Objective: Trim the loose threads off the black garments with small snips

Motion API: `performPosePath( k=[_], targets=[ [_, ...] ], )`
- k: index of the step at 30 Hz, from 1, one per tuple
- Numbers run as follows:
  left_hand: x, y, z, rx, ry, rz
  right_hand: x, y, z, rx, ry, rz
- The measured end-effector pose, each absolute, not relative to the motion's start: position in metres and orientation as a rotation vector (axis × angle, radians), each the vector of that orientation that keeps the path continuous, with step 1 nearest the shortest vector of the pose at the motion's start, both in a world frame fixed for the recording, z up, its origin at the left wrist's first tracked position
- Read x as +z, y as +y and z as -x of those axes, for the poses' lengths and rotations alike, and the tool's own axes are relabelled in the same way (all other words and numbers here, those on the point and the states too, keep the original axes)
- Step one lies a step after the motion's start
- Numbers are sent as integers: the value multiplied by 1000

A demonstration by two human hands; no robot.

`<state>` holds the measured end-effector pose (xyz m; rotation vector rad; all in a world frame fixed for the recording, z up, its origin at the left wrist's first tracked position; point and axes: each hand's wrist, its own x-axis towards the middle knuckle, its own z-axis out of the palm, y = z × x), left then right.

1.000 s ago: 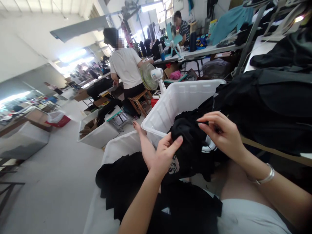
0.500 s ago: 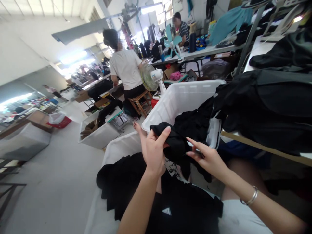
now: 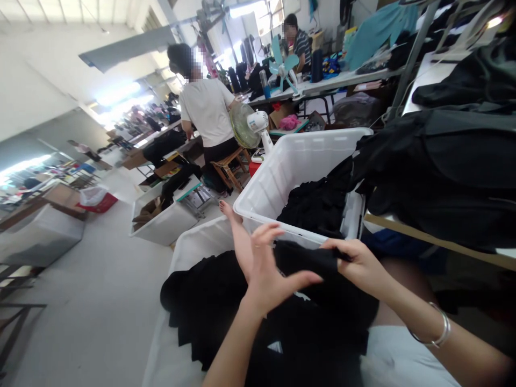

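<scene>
Over the lap, a black garment (image 3: pixel 318 263) is pinched at its edge by the right hand (image 3: pixel 358 263), while the left hand (image 3: pixel 266 266) hovers open just beside it. More black pieces wait in the white bin (image 3: pixel 282 172) behind; others already lie on the lap.

A second ago both hands were up by the white bin (image 3: pixel 282 177), pulling a black piece of cloth (image 3: pixel 310 260) out of the pile inside it. Then the cloth came out and went lower, down over the lap. The right hand (image 3: pixel 358 263) slid down with it and pinched its edge. The left hand (image 3: pixel 268 266) let go of the cloth and spread its fingers wide, just beside it. The pile in the bin looked flatter after the piece was gone. The view also tipped a little lower.
</scene>
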<state>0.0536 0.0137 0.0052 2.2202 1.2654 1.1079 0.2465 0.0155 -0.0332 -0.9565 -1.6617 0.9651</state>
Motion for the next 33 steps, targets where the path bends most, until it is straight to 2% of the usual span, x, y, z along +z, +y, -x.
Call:
performPosePath(
  k=[4, 7, 11, 16, 21, 24, 33],
  targets=[
    [6, 3, -68, 884, 1213, -2020, -23, 8, -243, 1058, -1659, 1000],
    [5, 1, -73, 860, 1300, -1671, -21, 3, -243, 1059, -1541, 1107],
    [10, 0, -73, 792, 1186, -1356, -19, 1, -246, 1105, -1544, 1084],
    [18, -2, -73, 647, 1174, -1508, -19, 1, -244, 992, -1750, 1017],
    [13, -5, -72, 617, 1346, -1639, -23, 3, -242, 518, -1946, 955],
    [10, -5, -70, 614, 1413, -1687, -21, 4, -245, 347, -2033, 948],
    [18, -6, -63, 634, 1142, -1837, -9, 9, -245, 632, -2070, 916]
  ],
)
